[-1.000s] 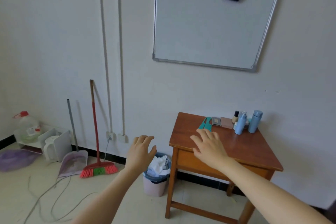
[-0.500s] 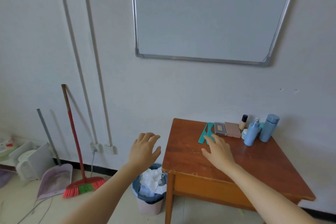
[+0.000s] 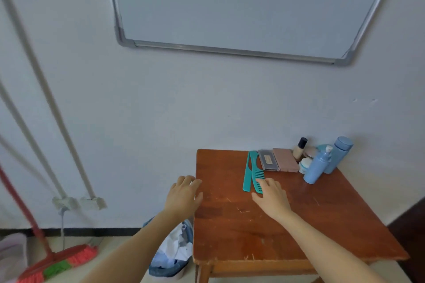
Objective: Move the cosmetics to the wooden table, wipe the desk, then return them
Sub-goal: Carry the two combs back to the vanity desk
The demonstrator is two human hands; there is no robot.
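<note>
Cosmetics (image 3: 316, 165), mostly pale blue and pink, are crowding the surface's (image 3: 299, 225) far corner; your right hand (image 3: 272, 197) is touching teal combs (image 3: 249, 167) flat-fingered, your left hand (image 3: 182, 193) is hovering relaxed, empty.

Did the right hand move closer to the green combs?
Yes. The right hand has reached forward across the wooden table, and its fingertips now meet the near end of the teal combs.
</note>
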